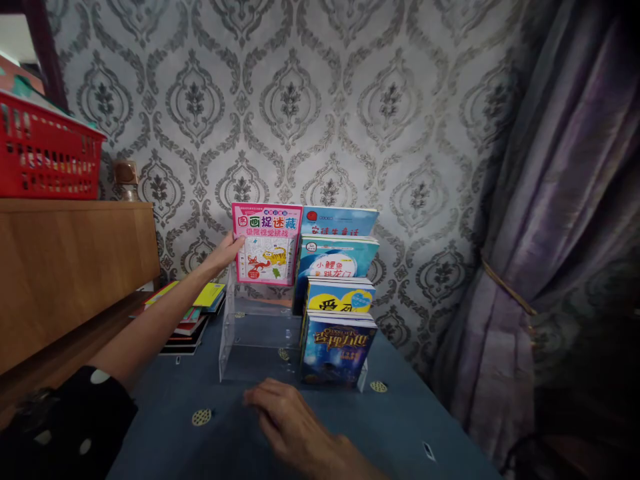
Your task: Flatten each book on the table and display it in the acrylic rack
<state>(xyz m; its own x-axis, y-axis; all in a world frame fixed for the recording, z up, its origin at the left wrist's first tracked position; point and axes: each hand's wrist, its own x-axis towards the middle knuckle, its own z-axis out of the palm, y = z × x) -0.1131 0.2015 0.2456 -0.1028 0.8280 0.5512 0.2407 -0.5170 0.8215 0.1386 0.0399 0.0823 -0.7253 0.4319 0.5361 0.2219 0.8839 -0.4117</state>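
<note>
My left hand reaches forward and grips the left edge of a pink children's book, which stands upright in the top left tier of a clear acrylic display rack. The rack's right column holds several books stepped from back to front: a blue one, a teal one, a yellow one and a dark starry one. My right hand lies palm down on the blue tablecloth just in front of the rack, fingers stretched out and holding nothing.
A stack of flat books lies left of the rack. A wooden cabinet with a red plastic basket on top stands at the left. Patterned wallpaper is behind; a purple curtain hangs on the right.
</note>
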